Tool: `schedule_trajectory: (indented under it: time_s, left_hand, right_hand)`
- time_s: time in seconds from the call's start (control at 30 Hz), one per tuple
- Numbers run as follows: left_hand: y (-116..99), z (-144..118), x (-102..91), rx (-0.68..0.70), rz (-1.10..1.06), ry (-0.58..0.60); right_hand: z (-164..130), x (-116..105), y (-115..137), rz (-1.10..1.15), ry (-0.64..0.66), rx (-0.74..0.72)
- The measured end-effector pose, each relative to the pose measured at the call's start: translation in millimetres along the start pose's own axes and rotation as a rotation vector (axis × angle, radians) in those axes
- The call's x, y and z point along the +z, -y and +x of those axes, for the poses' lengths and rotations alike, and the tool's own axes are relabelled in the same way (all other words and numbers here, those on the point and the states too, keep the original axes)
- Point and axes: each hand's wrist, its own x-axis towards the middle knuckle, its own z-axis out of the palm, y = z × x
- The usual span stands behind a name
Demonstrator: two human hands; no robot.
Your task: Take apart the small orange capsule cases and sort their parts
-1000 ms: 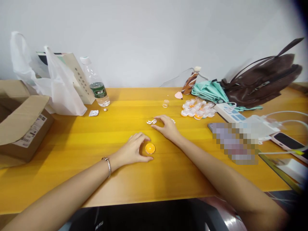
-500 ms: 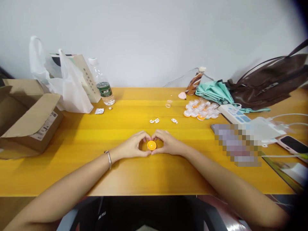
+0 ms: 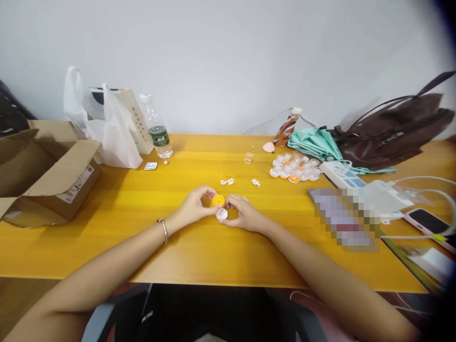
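Between the left hand (image 3: 195, 205) and the right hand (image 3: 245, 213): one orange disc (image 3: 218, 201) and one pale round piece (image 3: 221, 214), edge to edge, the pale one nearer the body. Half a second ago, one orange round alone showed in this gap, ringed by thumbs and fingers; now two parts are in view, which suggests a small case has been opened, so each half can be handled by its own hand. Whether a hinge joins them cannot be told. Left hand: thumb and fingers pinched on the orange disc. Right hand: fingers curled, thumb at the near rim of the pale piece, which it appears to grip. Just beyond the hands, on the worktop (image 3: 178, 256): a white cut-out pair (image 3: 227, 181), and, farther right, a single white cut-out (image 3: 255, 182); both lie flat and unheld, as they did half a second ago. Farther out, ahead of the right hand: one small clear cup (image 3: 248, 158). Beyond the right hand, to its right: a cluster of small clear-topped cases (image 3: 294, 167), some with orange bases, apart from both hands.
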Motion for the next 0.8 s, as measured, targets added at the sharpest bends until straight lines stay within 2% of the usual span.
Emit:
schedule_trajectory:
  time_s: [0.1,0.17,0.27,0.33,0.43,0.53,0.6,0.7,0.8]
  left_hand:
    - [24.2,27.0,-8.8,-0.064,0.047,-0.113]
    - [44.5,47.0,-13.2,-0.137,0.165,-0.160]
    - [68.4,67.8,-16.3,-0.176,0.211,-0.185]
    - [75.4,72.0,-16.7,-0.168,0.228,-0.196]
    - [72.4,67.1,-16.7,-0.123,0.269,-0.229]
    - [59.8,58.1,-14.1,0.051,0.314,-0.242]
    - [50.4,54.1,-8.2,0.160,0.289,-0.138]
    - [39.7,55.1,7.1,0.176,0.228,0.043]
    - [34.5,65.4,25.2,0.166,0.185,0.091]
  right_hand:
    - [0.1,-0.6,-1.1,0.010,0.031,-0.008]
    - [0.1,-1.3,-1.4,0.004,0.038,-0.010]
    - [0.2,-2.8,-1.5,-0.006,0.041,-0.014]
    - [0.3,-3.9,-1.7,-0.011,0.050,-0.018]
    - [0.3,-5.1,-2.9,-0.010,0.067,-0.030]
    - [0.1,-5.3,-4.7,-0.006,0.078,-0.037]
    - [0.0,-4.9,-5.4,-0.009,0.082,-0.033]
    - [-0.2,-4.4,-5.5,-0.022,0.090,-0.025]
    - [-0.4,-4.1,-5.2,-0.025,0.083,-0.020]
